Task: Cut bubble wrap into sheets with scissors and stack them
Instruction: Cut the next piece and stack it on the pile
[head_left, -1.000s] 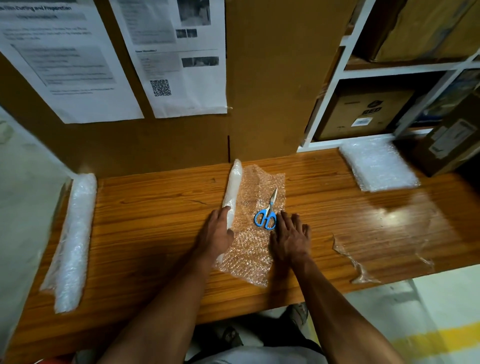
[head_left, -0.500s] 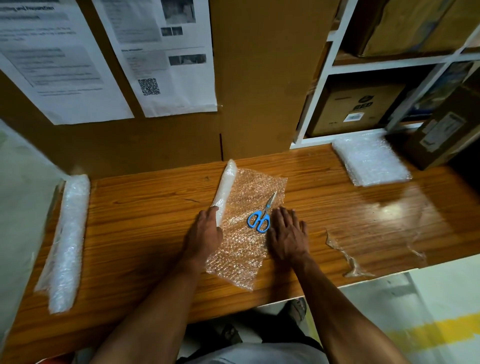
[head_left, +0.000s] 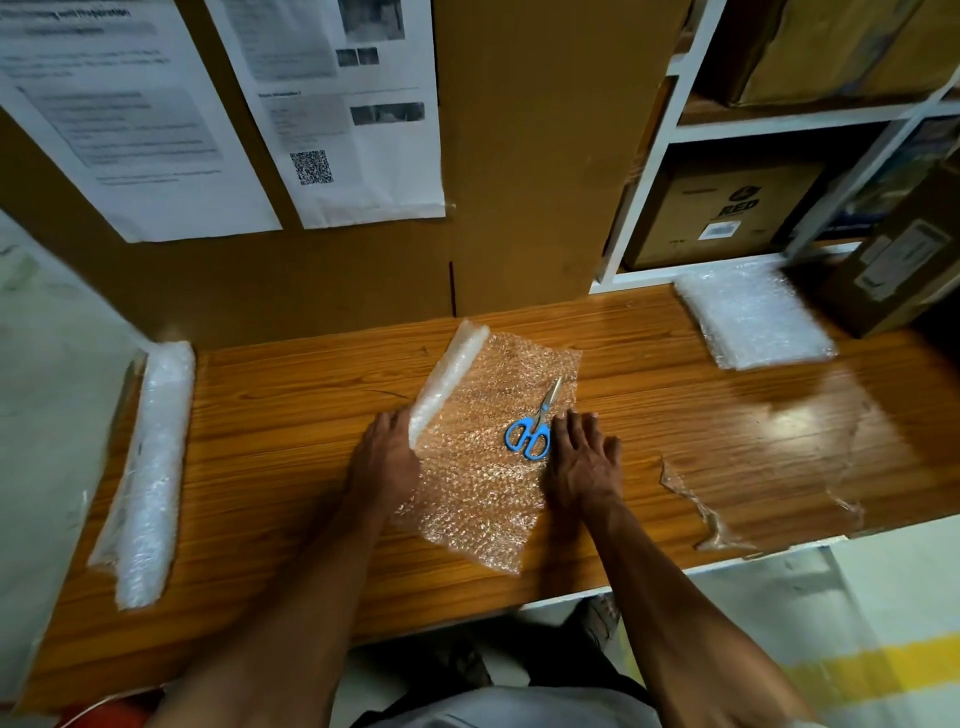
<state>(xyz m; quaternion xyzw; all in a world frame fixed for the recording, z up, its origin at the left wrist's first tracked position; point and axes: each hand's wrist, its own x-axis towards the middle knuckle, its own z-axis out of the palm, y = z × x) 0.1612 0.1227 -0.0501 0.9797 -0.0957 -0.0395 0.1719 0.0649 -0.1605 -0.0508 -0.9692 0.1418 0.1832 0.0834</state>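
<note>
Nearest to us, both forearms reach over the front edge of the wooden tabletop (head_left: 291, 493). Our left hand (head_left: 385, 457) lies with fingers relaxed at the near end of the small bubble wrap roll (head_left: 448, 379), touching it without curling round it. Our right hand (head_left: 581, 462) rests flat, fingers straight and spread, on the right edge of the unrolled bubble wrap sheet (head_left: 478, 483), which stretches between the two hands and runs back toward the wall. Just beside the right fingertips, the blue-handled scissors (head_left: 535, 423) lie on the sheet, blades closed and pointing away from us. To the right, a crumpled scrap of clear film (head_left: 711, 514) sits near the tabletop's front edge. At the far left lies a larger roll (head_left: 148, 473) (also bubble wrap, by its look). Farther back on the right, a stack of cut sheets (head_left: 753, 322) rests in front of the white shelf (head_left: 665, 171) of cardboard boxes.
</note>
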